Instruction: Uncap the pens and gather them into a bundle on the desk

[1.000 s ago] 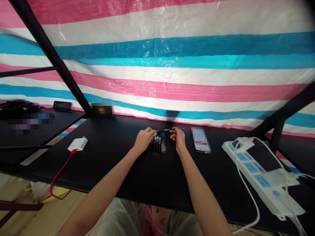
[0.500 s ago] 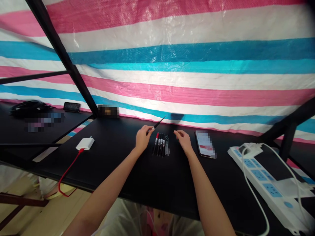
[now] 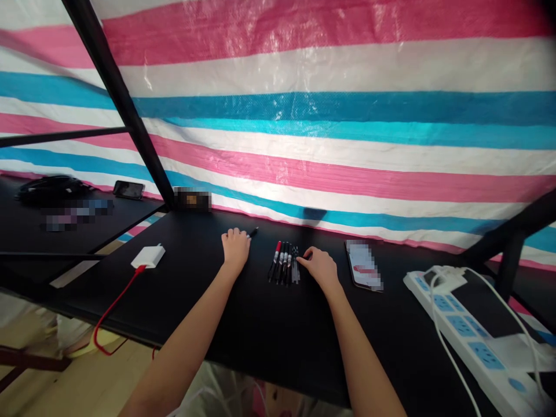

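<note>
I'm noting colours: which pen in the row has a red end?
The leftmost pen, nearest the left hand: its far end is red, while the others' ends look dark or greyish.

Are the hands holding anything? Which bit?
The left hand seems to hold a dark pen, near end under its fingers. Whether the right hand, at the pen row, holds anything can't be told.

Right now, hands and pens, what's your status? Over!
Left hand at a dark pen, grip hidden. Right hand by the row of pens, contact unclear. Row lies between both hands. Phone right of the right hand, apart.
</note>
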Tool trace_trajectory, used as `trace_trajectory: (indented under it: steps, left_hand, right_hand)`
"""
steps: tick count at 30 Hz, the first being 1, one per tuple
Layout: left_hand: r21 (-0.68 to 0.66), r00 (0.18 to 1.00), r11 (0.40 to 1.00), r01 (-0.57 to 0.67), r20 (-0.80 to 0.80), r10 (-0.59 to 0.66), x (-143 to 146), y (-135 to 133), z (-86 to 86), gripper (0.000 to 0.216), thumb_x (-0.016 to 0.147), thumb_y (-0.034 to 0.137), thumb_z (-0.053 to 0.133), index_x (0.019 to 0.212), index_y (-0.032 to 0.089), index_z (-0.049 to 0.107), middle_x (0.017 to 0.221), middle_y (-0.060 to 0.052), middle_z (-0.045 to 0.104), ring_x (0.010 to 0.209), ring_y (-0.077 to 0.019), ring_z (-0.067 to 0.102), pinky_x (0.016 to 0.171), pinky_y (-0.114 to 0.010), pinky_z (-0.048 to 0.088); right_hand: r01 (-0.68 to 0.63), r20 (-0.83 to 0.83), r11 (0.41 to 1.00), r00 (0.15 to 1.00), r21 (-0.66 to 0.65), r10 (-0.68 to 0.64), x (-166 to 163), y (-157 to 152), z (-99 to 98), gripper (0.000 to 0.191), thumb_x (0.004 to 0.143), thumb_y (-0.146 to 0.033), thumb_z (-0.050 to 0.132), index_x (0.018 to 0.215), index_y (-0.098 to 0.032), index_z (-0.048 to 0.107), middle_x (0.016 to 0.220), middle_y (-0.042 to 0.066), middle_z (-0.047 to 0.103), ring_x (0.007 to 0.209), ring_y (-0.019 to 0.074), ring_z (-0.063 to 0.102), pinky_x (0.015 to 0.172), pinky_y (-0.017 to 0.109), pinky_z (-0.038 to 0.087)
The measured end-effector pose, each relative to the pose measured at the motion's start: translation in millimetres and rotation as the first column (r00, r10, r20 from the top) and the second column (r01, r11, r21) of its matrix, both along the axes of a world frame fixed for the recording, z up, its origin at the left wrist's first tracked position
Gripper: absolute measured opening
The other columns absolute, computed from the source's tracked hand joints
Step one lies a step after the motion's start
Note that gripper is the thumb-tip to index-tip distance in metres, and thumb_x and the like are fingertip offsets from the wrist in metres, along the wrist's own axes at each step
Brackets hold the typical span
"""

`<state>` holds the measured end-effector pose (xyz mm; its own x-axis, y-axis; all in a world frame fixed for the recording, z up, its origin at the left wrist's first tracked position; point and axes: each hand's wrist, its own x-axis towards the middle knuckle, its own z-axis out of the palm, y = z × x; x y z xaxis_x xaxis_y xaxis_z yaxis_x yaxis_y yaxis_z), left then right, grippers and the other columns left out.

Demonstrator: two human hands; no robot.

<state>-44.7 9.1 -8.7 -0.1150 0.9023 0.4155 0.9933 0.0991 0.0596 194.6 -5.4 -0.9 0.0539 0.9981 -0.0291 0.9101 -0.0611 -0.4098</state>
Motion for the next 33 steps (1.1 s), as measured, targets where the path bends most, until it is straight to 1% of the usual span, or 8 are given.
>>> trace_trajectory:
  steps: [4, 13, 19, 23, 26, 28, 30, 33]
  left_hand:
    - [0.069, 0.999, 0.997, -0.020, 0.047, 0.017, 14, -1, 4.7, 0.035, 0.084, 0.035, 0.038, 0.110, 0.015, 0.047, 0.105, -0.014, 0.050, 0.097, -0.0270, 0.043, 0.082, -0.039, 0.028]
    - [-0.143, 0.923, 0.926, 0.350, 0.224, -0.314, 51, -16, 3.1, 0.029, 0.079, 0.042, 0.043, 0.069, 0.018, 0.055, 0.076, -0.003, 0.059, 0.077, -0.0196, 0.053, 0.072, -0.033, 0.031]
    - [-0.156, 0.949, 0.937, 0.313, 0.100, -0.301, 52, -20, 0.7, 0.019, 0.077, 0.032, 0.046, 0.072, 0.016, 0.055, 0.078, -0.007, 0.060, 0.076, -0.0217, 0.054, 0.068, -0.033, 0.030]
    - [-0.117, 0.968, 0.963, 0.245, -0.018, -0.248, 46, -19, -0.4, 0.018, 0.079, 0.027, 0.044, 0.078, 0.013, 0.055, 0.075, -0.010, 0.060, 0.077, -0.0244, 0.053, 0.071, -0.036, 0.029]
    - [-0.056, 0.965, 0.966, 0.253, -0.054, -0.256, 41, -16, 1.6, 0.023, 0.084, 0.030, 0.039, 0.079, 0.013, 0.054, 0.073, -0.010, 0.059, 0.078, -0.0240, 0.052, 0.071, -0.036, 0.028]
    - [-0.009, 0.959, 0.960, 0.279, -0.054, -0.279, 41, -15, 4.1, 0.024, 0.086, 0.032, 0.036, 0.081, 0.015, 0.053, 0.077, -0.009, 0.060, 0.079, -0.0227, 0.050, 0.069, -0.035, 0.027]
    - [0.031, 0.946, 0.947, 0.320, -0.054, -0.318, 43, -15, 6.2, 0.024, 0.087, 0.033, 0.036, 0.083, 0.017, 0.053, 0.080, -0.008, 0.060, 0.080, -0.0212, 0.049, 0.067, -0.034, 0.026]
    - [0.071, 0.915, 0.914, 0.400, -0.083, -0.394, 48, -16, 7.0, 0.023, 0.087, 0.035, 0.036, 0.085, 0.019, 0.053, 0.080, -0.005, 0.060, 0.080, -0.0198, 0.048, 0.067, -0.034, 0.025]
  right_hand:
    - [0.001, 0.015, 1.000, 1.000, -0.015, -0.001, -3, -2, 1.4, 0.025, 0.071, -0.043, 0.053, 0.082, -0.022, 0.060, 0.080, 0.004, 0.061, 0.077, 0.0187, 0.058, 0.060, 0.025, 0.037]
    - [0.015, 0.221, 1.000, 0.975, 0.006, -0.016, -15, -11, 11.5, 0.016, 0.074, -0.028, 0.050, 0.082, -0.016, 0.057, 0.079, 0.009, 0.061, 0.077, 0.0220, 0.060, 0.062, 0.027, 0.041]
    - [0.069, 0.279, 0.997, 0.958, 0.017, -0.071, -17, -14, 9.6, 0.018, 0.075, -0.019, 0.046, 0.086, -0.010, 0.056, 0.082, 0.015, 0.061, 0.077, 0.0240, 0.061, 0.062, 0.028, 0.042]
    - [0.082, 0.187, 0.997, 0.979, 0.009, -0.082, -11, -9, 5.3, 0.018, 0.074, -0.023, 0.046, 0.082, -0.012, 0.059, 0.080, 0.013, 0.061, 0.077, 0.0243, 0.060, 0.062, 0.029, 0.042]
    - [0.075, -0.104, 0.997, 0.992, 0.025, -0.072, -2, 1, -2.0, 0.020, 0.072, -0.035, 0.049, 0.073, -0.018, 0.060, 0.074, 0.007, 0.061, 0.073, 0.0217, 0.059, 0.058, 0.028, 0.040]
    - [0.047, -0.440, 0.997, 0.898, 0.054, -0.018, 2, 9, -8.6, 0.026, 0.072, -0.042, 0.049, 0.072, -0.019, 0.060, 0.066, 0.003, 0.060, 0.059, 0.0157, 0.056, 0.050, 0.024, 0.036]
    - [0.046, -0.769, 0.996, 0.639, 0.072, 0.026, 4, 16, -14.9, 0.032, 0.072, -0.047, 0.047, 0.077, -0.018, 0.058, 0.064, 0.001, 0.059, 0.044, 0.0098, 0.048, 0.041, 0.021, 0.030]
    - [0.067, -0.962, 0.995, 0.269, 0.070, 0.049, 3, 21, -20.5, 0.032, 0.068, -0.046, 0.053, 0.082, -0.018, 0.057, 0.069, 0.002, 0.062, 0.041, 0.0071, 0.047, 0.036, 0.019, 0.027]
